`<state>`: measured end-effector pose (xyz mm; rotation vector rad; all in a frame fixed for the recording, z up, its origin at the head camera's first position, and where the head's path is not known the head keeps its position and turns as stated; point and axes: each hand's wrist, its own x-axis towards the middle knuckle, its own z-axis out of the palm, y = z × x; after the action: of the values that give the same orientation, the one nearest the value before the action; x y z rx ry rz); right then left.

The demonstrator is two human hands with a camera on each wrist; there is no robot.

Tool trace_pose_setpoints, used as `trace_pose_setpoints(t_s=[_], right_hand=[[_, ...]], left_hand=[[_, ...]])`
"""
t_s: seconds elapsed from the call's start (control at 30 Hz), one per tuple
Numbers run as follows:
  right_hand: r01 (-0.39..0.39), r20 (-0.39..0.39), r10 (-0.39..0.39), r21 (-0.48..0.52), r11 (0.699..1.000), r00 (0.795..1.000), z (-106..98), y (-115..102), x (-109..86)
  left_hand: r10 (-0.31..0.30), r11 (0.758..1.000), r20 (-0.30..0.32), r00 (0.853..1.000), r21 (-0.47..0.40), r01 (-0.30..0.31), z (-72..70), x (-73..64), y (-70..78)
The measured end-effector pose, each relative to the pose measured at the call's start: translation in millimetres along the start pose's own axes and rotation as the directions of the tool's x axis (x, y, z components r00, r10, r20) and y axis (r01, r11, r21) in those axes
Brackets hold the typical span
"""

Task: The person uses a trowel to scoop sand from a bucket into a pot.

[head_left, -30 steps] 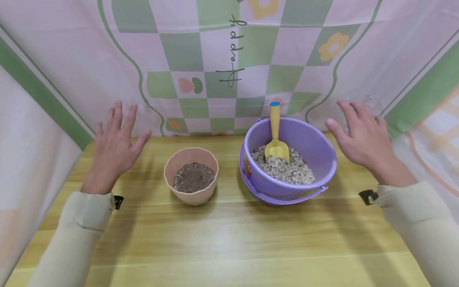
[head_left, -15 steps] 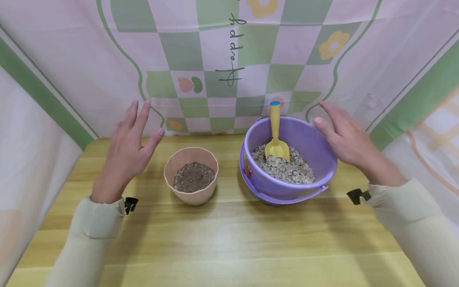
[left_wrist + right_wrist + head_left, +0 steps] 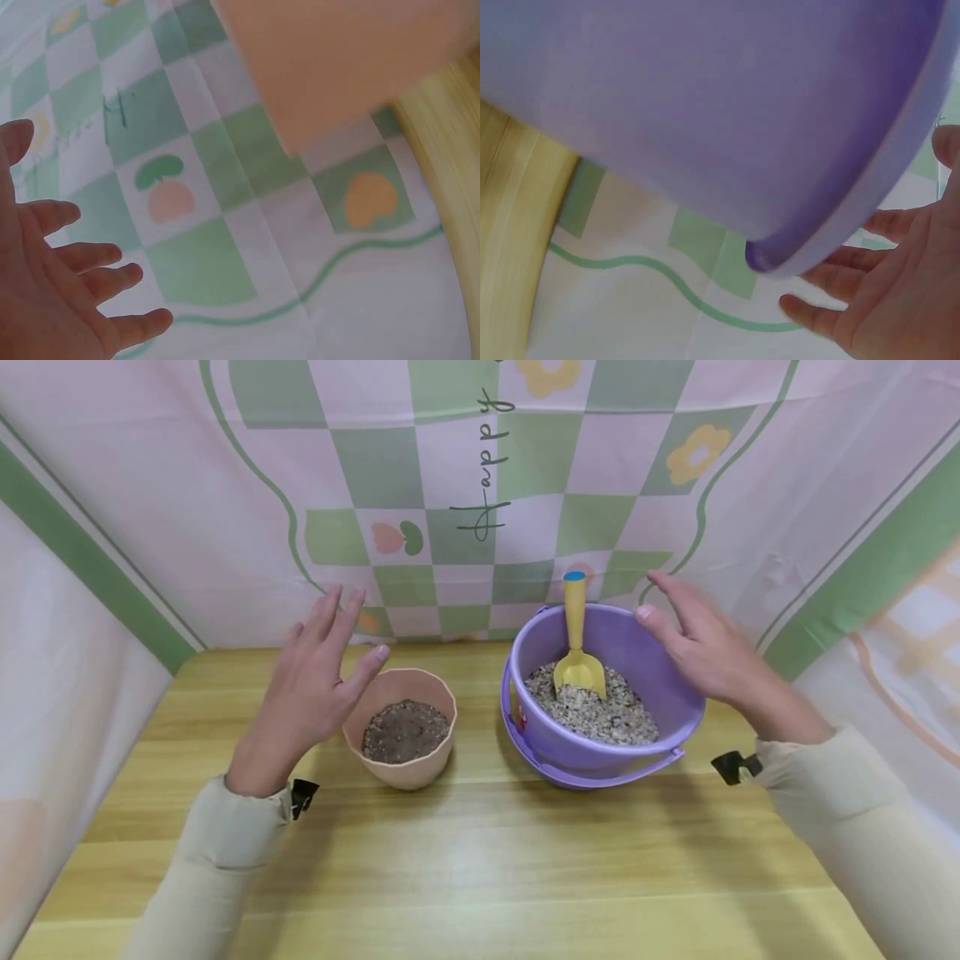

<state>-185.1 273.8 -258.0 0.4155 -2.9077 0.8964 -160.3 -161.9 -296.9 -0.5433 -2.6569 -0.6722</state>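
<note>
My left hand (image 3: pixel 311 685) hovers with fingers spread at the left rim of a pink pot (image 3: pixel 416 772), overlapping that rim in the head view. Dark soil mixed with grains (image 3: pixel 405 732) fills the pot's lower part. On the other side, my right hand (image 3: pixel 708 647) is held over the right rim of a purple bucket (image 3: pixel 600 758), fingers extended and holding nothing. Pale speckled gravel (image 3: pixel 618 718) lies inside the bucket. A yellow scoop (image 3: pixel 575 618) stands upright in it, blade partly buried, blue-tipped handle up. The bucket's wall (image 3: pixel 705 112) fills much of the right wrist view.
Both vessels stand on a wooden table (image 3: pixel 450 868). The bucket's purple handle (image 3: pixel 540 768) hangs down at its front. Behind the table rises a checked green and white cloth (image 3: pixel 465 585), and more cloth (image 3: pixel 60 693) closes in the left side.
My left hand has moved right, from beside the pot to its rim. My right hand has moved left, over the bucket's edge. Pot, bucket and scoop have stayed put.
</note>
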Motion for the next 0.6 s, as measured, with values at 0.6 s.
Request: trace_pose_setpoints(t_s=[0.6], right_hand=[[0.156,0.074,-0.157,0.021,0.988,0.985,17,-17,19.6]], left_hand=[[0.132,0.991,0.177,0.975,-0.011,-0.132,30.8,3.1,50.0]])
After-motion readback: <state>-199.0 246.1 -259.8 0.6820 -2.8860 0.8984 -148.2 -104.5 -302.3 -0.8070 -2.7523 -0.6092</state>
